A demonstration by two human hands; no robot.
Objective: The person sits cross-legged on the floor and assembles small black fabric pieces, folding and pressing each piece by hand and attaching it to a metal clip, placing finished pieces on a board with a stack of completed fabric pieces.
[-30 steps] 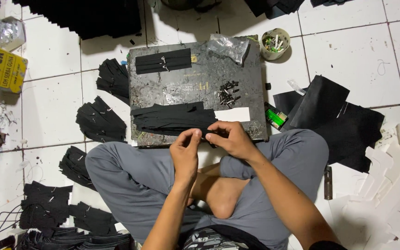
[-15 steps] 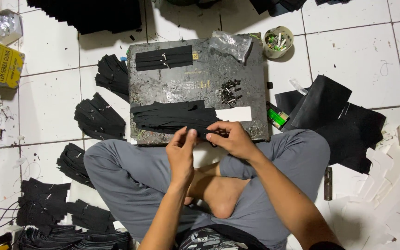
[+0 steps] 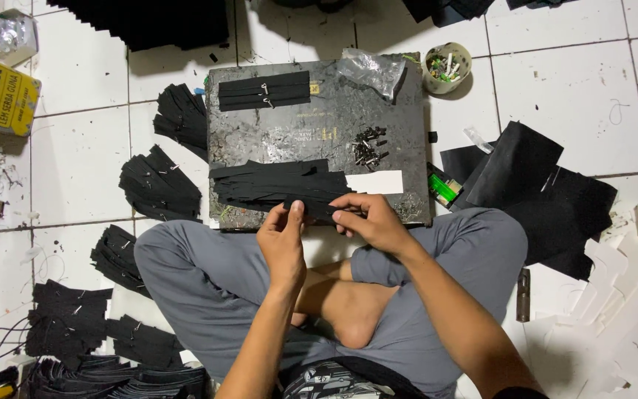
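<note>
The person sat cross-legged on the white tiled floor with a dark, scuffed work board lying on the tiles in front of the knees. Both hands met at the board's near edge. The left hand had its fingers curled, thumb and forefinger tips pinched on the near end of a black strip, while the right hand closed its fingers over the same strip from the other side, the fingertips of the two hands almost touching. That strip lay at the near edge of a loose pile of black strips spread across the near half of the board. Just right of the pile sat a small white paper rectangle, and beyond it a little heap of dark metal clips. A neat bundle of black strips with metal fittings lay near the board's far-left corner, and a crumpled clear plastic bag near its far-right corner. Off the board on the floor, a small round cup of bits stood past the far-right corner, a green lighter lay just beside the right edge, black sheets lay farther right, and stacks of finished black pieces sat to the left.
</note>
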